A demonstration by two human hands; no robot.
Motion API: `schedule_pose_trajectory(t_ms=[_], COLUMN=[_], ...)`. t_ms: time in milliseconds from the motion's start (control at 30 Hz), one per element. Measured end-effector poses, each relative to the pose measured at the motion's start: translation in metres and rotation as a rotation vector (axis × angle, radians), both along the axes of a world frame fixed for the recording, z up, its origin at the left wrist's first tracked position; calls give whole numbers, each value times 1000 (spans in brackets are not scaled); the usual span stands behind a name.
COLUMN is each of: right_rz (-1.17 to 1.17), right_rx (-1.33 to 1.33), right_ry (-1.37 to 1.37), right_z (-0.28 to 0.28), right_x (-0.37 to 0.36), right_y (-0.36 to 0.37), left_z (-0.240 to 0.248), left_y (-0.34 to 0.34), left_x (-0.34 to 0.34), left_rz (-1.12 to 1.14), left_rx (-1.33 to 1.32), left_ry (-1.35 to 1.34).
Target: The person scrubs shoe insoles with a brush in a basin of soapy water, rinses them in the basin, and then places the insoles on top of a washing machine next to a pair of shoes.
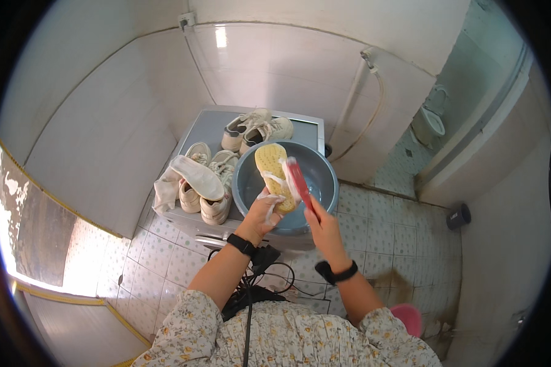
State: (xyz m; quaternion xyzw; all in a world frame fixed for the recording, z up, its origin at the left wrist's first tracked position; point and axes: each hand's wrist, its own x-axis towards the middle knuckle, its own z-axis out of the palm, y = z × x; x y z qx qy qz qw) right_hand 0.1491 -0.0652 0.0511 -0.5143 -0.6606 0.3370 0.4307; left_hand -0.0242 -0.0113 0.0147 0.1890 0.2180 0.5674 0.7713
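Note:
My left hand grips the lower end of a yellow insole, tilted up over a grey-blue basin. White suds cling to the insole and to my left fingers. In my right hand is a red-handled scrubbing brush, its foamy bristles against the insole's right edge. Left of the basin, a white insole lies across a pair of white sneakers. Another pair of white sneakers stands behind the basin's left rim.
Basin and shoes stand on a grey washing machine. A whitish cloth lies at its left edge. Black cables hang before my body. A pink basin and a dark bin are at right; a toilet shows through the doorway.

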Motion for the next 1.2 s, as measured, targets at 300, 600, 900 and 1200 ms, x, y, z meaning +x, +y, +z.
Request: schedule_pose_trajectory(t_ms=[300, 600, 900, 1200], right_rz=[-61, -37, -101, -80], right_rx=[202, 134, -45, 40], right_ry=[-52, -259, -288, -338], right_z=[-33, -26, -3, 5], right_x=[15, 23, 3, 4], right_y=[-29, -13, 17, 4], left_z=[-5, -17, -9, -14], left_y=[7, 9, 5, 6], left_x=[7, 11, 9, 10], left_rz=[-14, -27, -10, -30], left_rx=[39, 6, 20, 99], left_ry=[-143, 13, 29, 37])
